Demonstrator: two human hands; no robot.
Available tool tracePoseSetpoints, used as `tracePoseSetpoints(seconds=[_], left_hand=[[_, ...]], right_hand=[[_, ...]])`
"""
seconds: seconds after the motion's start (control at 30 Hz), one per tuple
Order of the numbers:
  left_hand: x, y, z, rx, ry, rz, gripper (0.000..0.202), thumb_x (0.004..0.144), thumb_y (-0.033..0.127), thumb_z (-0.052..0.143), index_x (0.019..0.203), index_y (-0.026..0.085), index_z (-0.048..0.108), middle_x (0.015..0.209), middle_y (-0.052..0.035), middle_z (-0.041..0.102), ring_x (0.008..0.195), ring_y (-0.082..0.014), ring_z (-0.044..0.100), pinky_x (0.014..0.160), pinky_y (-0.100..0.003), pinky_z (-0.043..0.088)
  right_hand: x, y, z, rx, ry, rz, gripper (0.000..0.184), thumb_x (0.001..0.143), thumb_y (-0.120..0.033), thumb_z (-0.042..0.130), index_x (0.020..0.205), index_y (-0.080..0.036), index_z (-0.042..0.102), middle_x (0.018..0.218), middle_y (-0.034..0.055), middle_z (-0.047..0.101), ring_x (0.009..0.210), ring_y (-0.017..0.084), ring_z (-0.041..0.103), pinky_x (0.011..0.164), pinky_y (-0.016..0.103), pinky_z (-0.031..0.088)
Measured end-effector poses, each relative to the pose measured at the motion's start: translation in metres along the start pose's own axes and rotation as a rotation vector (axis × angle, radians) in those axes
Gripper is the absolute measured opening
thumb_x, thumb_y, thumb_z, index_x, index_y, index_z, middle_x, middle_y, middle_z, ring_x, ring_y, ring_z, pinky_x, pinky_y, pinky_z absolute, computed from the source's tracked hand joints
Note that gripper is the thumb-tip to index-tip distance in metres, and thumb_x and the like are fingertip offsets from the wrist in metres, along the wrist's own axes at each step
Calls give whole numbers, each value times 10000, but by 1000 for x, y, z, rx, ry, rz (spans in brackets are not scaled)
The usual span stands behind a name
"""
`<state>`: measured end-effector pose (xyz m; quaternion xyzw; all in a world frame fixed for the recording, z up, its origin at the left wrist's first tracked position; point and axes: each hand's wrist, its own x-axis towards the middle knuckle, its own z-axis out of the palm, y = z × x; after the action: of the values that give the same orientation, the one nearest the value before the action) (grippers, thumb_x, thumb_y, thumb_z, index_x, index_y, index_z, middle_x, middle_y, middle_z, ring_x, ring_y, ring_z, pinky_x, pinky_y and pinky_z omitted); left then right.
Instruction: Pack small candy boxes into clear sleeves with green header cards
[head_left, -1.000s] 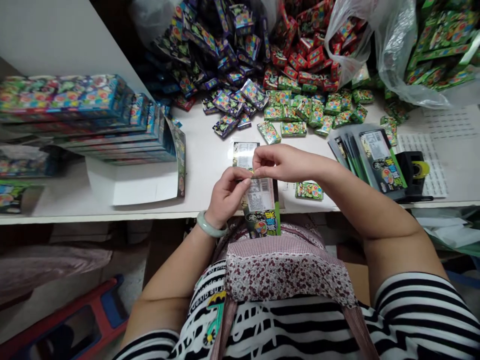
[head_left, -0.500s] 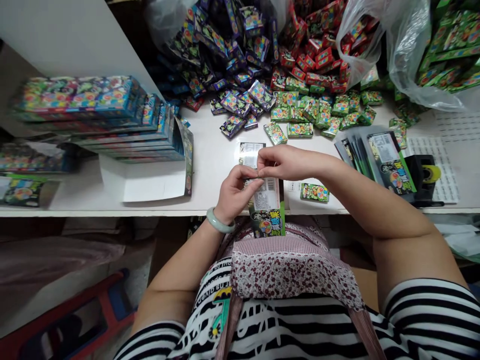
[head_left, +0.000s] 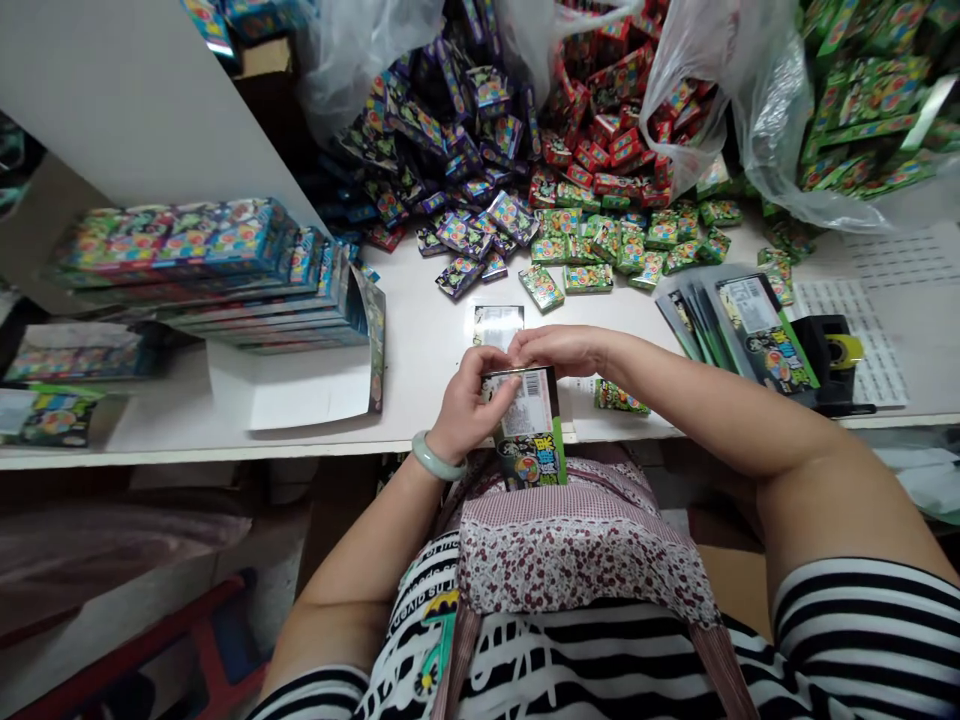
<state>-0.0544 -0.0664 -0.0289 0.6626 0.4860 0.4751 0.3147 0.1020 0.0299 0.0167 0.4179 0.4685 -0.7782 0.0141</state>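
My left hand grips the left side of a flat black and green printed carton with a white barcode label, held upright at the table's front edge. My right hand is curled over the carton's top edge, fingers pressed together on it. A second flat carton lies on the white table just behind my hands. One small green packet lies right of the carton, under my right forearm.
Heaps of small purple, red and green packets fill the back of the table, some in clear plastic bags. Stacked display boxes stand at left. A fan of flat cartons and a tape dispenser are at right.
Both hands have closed in on the carton's top edge, the right hand now lying flat over it. The view has shifted downward slightly.
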Motion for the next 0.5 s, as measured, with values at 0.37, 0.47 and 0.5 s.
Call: tracePoseSetpoints(seconds=[0.37, 0.47, 0.5], left_hand=[[-1, -91, -69, -376, 547, -395, 420, 765, 175, 672, 1149, 279, 535, 1091, 1, 636, 927, -148, 630, 745, -287, 552], [-21, -110, -71, -251, 515, -382, 473, 767, 220, 728, 1185, 308, 525, 1172, 2, 631, 1038, -183, 614, 921, -389, 542], [-27, -107, -70, -166, 491, -342, 499, 775, 237, 743, 1215, 318, 522, 1242, -1, 610, 1124, -200, 588, 1012, -433, 499]], right_hand=[[-67, 65, -82, -195, 738, -511, 133, 829, -236, 618, 947, -177, 626, 883, 22, 665, 791, 136, 598, 692, 268, 469], [-92, 105, -88, -532, 695, -443, 226, 806, -249, 673, 1019, -175, 661, 1008, 68, 681, 927, 191, 620, 841, 352, 494], [-97, 116, -86, -625, 669, -430, 259, 807, -263, 687, 1052, -181, 664, 1075, 86, 678, 999, 213, 617, 903, 385, 486]])
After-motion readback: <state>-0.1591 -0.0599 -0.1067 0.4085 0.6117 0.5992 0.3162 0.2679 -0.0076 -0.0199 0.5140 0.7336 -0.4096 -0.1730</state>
